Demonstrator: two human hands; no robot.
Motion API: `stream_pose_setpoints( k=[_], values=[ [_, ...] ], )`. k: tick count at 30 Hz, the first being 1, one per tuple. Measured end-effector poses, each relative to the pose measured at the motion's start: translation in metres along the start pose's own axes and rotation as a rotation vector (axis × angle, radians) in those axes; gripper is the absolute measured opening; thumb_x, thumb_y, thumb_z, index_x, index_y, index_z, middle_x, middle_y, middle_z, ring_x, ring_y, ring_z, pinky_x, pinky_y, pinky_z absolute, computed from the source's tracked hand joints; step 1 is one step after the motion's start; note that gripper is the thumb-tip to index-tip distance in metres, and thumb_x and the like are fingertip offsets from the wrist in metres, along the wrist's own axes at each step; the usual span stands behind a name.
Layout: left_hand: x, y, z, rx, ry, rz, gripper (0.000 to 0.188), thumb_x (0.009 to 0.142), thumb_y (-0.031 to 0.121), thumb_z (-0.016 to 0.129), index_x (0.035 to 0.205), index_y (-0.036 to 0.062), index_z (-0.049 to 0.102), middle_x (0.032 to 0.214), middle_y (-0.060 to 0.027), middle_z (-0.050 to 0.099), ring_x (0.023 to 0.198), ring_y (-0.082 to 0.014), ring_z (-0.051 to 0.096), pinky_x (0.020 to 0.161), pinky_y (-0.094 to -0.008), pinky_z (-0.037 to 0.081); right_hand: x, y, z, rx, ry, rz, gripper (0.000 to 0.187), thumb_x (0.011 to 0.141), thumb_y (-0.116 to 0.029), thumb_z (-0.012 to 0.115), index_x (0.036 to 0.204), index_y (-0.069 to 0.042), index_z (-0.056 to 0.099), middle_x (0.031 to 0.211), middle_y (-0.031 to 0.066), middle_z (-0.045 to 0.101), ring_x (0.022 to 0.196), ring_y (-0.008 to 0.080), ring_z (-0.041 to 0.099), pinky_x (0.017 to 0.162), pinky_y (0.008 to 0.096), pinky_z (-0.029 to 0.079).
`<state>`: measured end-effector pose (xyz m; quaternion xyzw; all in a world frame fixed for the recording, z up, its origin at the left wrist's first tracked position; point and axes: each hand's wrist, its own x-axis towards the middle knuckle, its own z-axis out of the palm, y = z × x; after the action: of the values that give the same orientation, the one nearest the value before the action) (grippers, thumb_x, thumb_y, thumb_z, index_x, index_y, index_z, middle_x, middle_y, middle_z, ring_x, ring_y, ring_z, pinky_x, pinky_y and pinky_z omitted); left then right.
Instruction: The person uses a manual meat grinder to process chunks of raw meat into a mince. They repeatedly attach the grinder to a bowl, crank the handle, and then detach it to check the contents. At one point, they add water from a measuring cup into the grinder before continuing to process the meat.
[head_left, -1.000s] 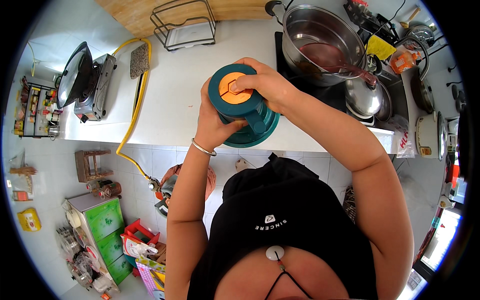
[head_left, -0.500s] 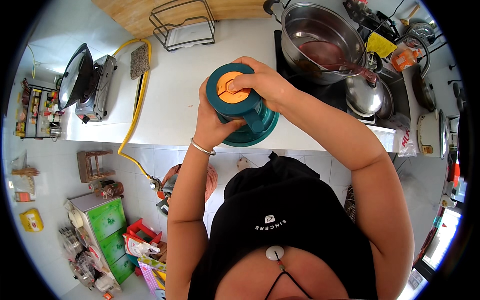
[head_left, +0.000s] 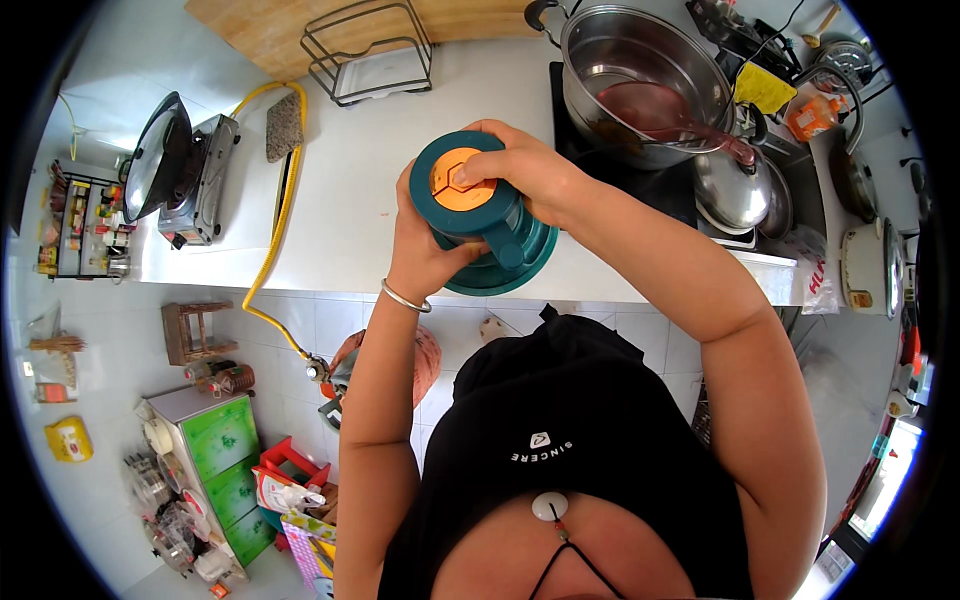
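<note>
the dark green, round jug (head_left: 478, 222) is by the near edge of the long white counter (head_left: 345, 200), about halfway along. its top faces up and has a flat orange circle (head_left: 447, 190) on it. a wide, round green base (head_left: 492, 284) shows under it. i cannot tell if the base touches the counter.

the left hand (head_left: 422, 235) is curled around the left side of the jug, and its thumb is pressed on the near side, close to the handle (head_left: 510, 250). a thin silver bracelet (head_left: 405, 298) is on that wrist. the right hand (head_left: 530, 170) grips the top from the right. its thumb lies on the orange circle and its fingers bend over the far side, where their tips are hidden.

at the far edge of the counter is a black wire rack (head_left: 386, 94). toward the far right corner, a big silver metal pot (head_left: 622, 62) sits on a flat black cooker (head_left: 625, 185), with a pink, see-through ladle (head_left: 645, 108) in it. near the left end are a bendy yellow hose (head_left: 268, 260), a gray speckled stone block (head_left: 283, 127), and a silver box-shaped stove (head_left: 208, 185).
</note>
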<state>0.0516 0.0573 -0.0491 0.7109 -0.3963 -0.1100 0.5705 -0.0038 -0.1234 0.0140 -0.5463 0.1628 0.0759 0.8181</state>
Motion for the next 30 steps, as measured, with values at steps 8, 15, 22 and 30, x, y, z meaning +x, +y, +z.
stream_pose_setpoints(
  k=[8,15,22,30],
  values=[
    [-0.001,0.000,-0.003,-0.006,0.008,-0.037,0.111,0.053,0.010,0.091,0.145,0.0082,0.028,0.132,-0.0120,0.052,0.122,-0.0264,0.054,0.105,-0.0377,0.044,-0.016,0.014,-0.016,-0.371,-0.106,-0.379,0.104,0.075,-0.035,0.084,0.154,-0.006,0.024,0.141,0.0173,0.045,0.135,0.0284,0.042,0.114,0.0405,0.034],
    [-0.018,-0.007,0.000,0.182,0.069,-0.091,0.133,0.063,0.019,0.090,0.155,-0.0011,-0.004,0.138,-0.0196,0.051,0.127,-0.0323,0.053,0.105,-0.0389,0.044,-0.027,0.004,0.015,-1.199,0.128,-0.572,0.109,0.058,-0.026,0.088,0.151,-0.013,0.033,0.145,0.0222,0.040,0.132,0.0398,0.044,0.107,0.0416,0.043],
    [-0.047,-0.016,-0.003,0.288,-0.015,-0.239,0.137,0.067,0.017,0.089,0.152,0.0006,-0.017,0.145,-0.0270,0.045,0.129,-0.0385,0.051,0.106,-0.0398,0.044,-0.023,0.005,0.004,-0.955,0.188,-0.766,0.091,0.053,-0.019,0.082,0.138,-0.008,0.053,0.126,0.0173,0.053,0.116,0.0366,0.053,0.099,0.0399,0.048],
    [-0.050,-0.007,0.002,0.523,-0.032,-0.102,0.125,0.060,0.022,0.092,0.154,-0.0017,0.012,0.144,-0.0262,0.046,0.133,-0.0446,0.044,0.110,-0.0446,0.038,-0.075,-0.073,-0.022,-0.731,0.304,-1.080,0.085,0.054,-0.020,0.089,0.132,-0.004,0.058,0.121,0.0127,0.062,0.110,0.0229,0.061,0.100,0.0316,0.046]
  ],
)
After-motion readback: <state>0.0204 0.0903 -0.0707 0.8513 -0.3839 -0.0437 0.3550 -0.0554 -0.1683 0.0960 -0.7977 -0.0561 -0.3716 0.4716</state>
